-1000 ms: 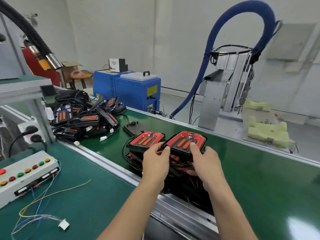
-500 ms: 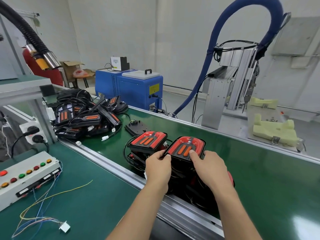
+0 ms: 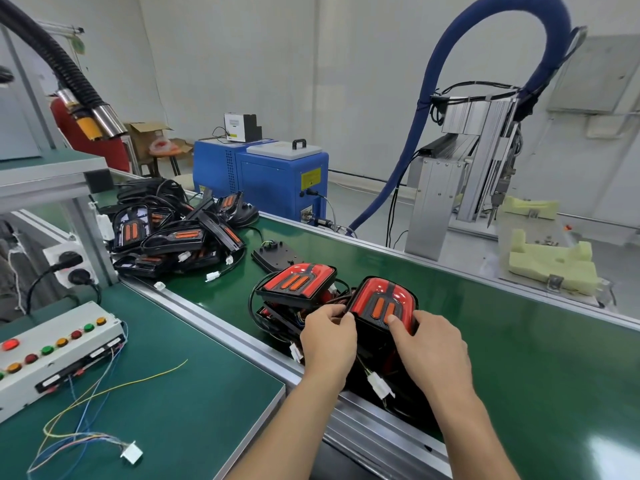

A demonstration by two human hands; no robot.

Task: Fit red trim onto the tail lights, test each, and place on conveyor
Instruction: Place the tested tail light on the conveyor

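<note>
I see both hands holding one tail light [image 3: 382,306] tilted up just above the near edge of the green conveyor [image 3: 519,341]. My left hand [image 3: 329,344] curls its fingers around the light's left edge, thumb and fingertips pinching the rim. My right hand [image 3: 433,348] grips the right side, its thumb pressed on the red trim beside two orange bars. A white plug [image 3: 379,389] dangles on a wire below the light. Just left of it, a second red light [image 3: 299,282] sits on top of a small stack on the belt, close to the held one. Farther left on the belt lies a pile [image 3: 173,233] of black lights without red trim, tangled with cables. On the green bench to the left rests a white test box [image 3: 59,351] with red, green and amber buttons and loose coloured wires. Behind the belt stands a blue cabinet [image 3: 273,174] bearing a yellow label whose writing I cannot read. An open cardboard box [image 3: 145,136] sits behind it; I cannot tell its contents.
</note>
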